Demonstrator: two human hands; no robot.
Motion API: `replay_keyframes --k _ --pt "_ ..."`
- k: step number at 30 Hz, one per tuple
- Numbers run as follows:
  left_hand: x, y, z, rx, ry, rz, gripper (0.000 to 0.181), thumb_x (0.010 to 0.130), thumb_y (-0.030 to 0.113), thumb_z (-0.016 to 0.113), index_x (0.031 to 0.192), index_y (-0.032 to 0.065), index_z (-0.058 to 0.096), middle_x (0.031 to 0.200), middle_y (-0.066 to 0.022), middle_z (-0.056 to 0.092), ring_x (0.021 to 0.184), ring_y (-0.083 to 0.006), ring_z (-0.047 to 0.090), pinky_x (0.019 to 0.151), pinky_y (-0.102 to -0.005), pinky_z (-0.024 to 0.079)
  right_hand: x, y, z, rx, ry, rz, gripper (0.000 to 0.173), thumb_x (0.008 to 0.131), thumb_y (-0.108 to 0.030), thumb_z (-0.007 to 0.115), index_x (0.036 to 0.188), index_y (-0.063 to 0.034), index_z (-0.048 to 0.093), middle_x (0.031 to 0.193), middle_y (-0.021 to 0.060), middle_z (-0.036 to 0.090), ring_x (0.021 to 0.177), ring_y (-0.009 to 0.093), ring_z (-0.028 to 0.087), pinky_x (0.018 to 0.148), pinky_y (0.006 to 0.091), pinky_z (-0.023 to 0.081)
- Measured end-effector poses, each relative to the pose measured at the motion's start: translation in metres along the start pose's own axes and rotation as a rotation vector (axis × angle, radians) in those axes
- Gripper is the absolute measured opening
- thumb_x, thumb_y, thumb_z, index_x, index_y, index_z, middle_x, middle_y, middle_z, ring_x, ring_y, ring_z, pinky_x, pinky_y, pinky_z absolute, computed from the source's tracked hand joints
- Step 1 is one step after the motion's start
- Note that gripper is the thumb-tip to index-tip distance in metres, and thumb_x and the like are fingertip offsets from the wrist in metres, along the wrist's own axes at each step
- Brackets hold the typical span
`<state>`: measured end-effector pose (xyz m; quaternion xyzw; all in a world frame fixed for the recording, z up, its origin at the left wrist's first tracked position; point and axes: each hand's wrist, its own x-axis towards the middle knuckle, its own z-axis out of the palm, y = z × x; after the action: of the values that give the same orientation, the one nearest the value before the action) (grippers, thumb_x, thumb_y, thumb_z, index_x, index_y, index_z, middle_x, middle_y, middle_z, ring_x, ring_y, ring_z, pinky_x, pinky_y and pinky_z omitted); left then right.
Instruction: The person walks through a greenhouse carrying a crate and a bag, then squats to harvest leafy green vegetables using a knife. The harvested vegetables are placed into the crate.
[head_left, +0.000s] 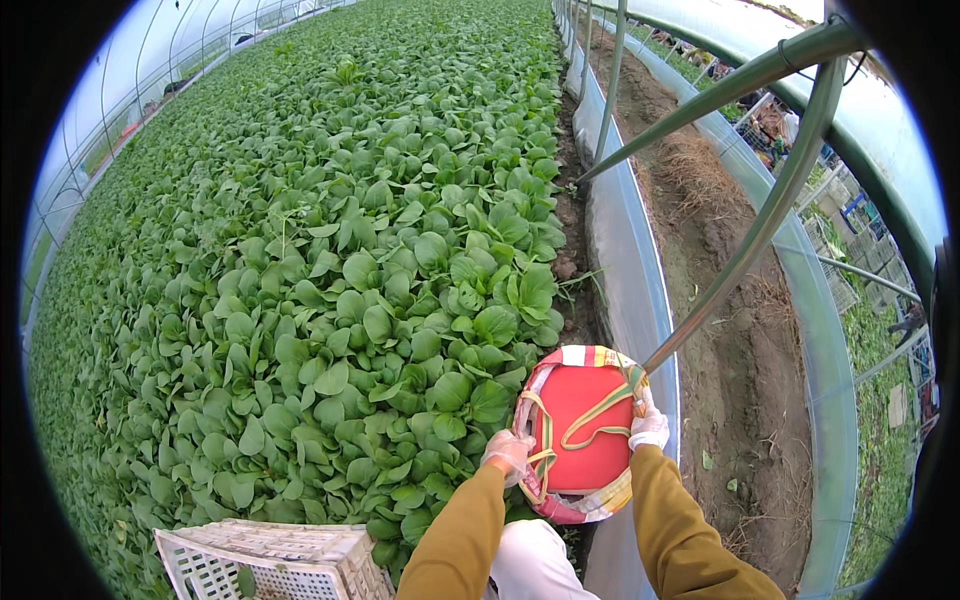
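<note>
Between my two hands is a round red pad or seat (592, 401), wrapped around its edge in red, white and yellow printed sheeting. Loose green-and-yellow straps (596, 433) lie across its flat red face. My left hand (511, 454), in a clear plastic glove, grips the left rim by a strap. On the opposite side my right hand (648, 426), gloved too, holds the right rim; its fingertips are partly hidden. Dense leafy green vegetable plants (360, 300) grow right up to the pad's left side.
A white slatted plastic crate (281, 551) sits at the lower left among the plants. Metal greenhouse poles (757, 232) slant down close by my right hand. Beyond low plastic sheeting (630, 255) runs a bare soil strip (712, 337); stacked crates (870, 247) stand outside.
</note>
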<state>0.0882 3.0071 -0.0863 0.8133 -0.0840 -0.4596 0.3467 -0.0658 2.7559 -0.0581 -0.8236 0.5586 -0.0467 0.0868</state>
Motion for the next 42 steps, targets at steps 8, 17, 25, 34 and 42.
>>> replay_keyframes --k 8,17,25,34,42 --pt "0.011 -0.029 0.053 0.421 0.084 0.492 0.031 0.083 0.025 0.045 0.079 0.0004 0.064 0.083 -0.0244 0.061 0.082 -0.0409 0.059 0.072 -0.0451 0.048 0.019 0.003 -0.002 0.245 0.226 -0.332 0.044 0.078 -0.019 0.063 0.120 -0.0285 0.055 0.086 0.0121 0.058 0.083 0.030 0.059 0.075 0.0400 0.048" --pt "-0.011 -0.041 0.043 -0.238 -0.226 0.528 0.036 0.082 0.017 0.059 0.115 0.0022 0.053 0.106 -0.0123 0.062 0.098 -0.0240 0.058 0.087 -0.0348 0.044 -0.001 -0.030 -0.030 -0.180 0.064 -0.210 0.047 0.080 -0.019 0.063 0.124 -0.0327 0.051 0.108 0.0099 0.056 0.093 0.029 0.061 0.080 0.0376 0.049" --pt "-0.028 -0.122 -0.005 1.303 -0.423 0.391 0.059 0.084 0.042 0.049 0.138 0.0208 0.037 0.141 -0.0115 0.038 0.122 -0.0277 0.046 0.099 -0.0393 0.038 -0.123 -0.064 0.004 1.211 -0.413 -0.435 0.029 0.081 0.004 0.058 0.109 -0.0039 0.060 0.087 -0.0007 0.062 0.079 0.004 0.055 0.070 0.0190 0.045" --pt "-0.030 -0.279 -0.054 1.295 -0.213 0.394 0.046 0.085 0.020 0.046 0.130 0.0176 0.047 0.148 -0.0017 0.026 0.137 -0.0214 0.022 0.107 -0.0401 0.028 -0.210 -0.047 0.153 0.808 -0.456 -0.653 0.067 0.072 0.010 0.050 0.135 -0.0108 0.041 0.128 0.0139 0.048 0.119 0.022 0.047 0.099 0.0280 0.034" --pt "-0.056 -0.213 -0.033 1.338 -0.069 0.588 0.052 0.078 0.026 0.058 0.128 0.0169 0.049 0.137 -0.0015 0.044 0.127 -0.0191 0.038 0.098 -0.0408 0.033 -0.194 -0.029 0.154 0.941 -0.650 -0.480 0.068 0.072 0.006 0.050 0.137 -0.0091 0.037 0.115 0.0129 0.056 0.103 0.019 0.053 0.089 0.0248 0.039"
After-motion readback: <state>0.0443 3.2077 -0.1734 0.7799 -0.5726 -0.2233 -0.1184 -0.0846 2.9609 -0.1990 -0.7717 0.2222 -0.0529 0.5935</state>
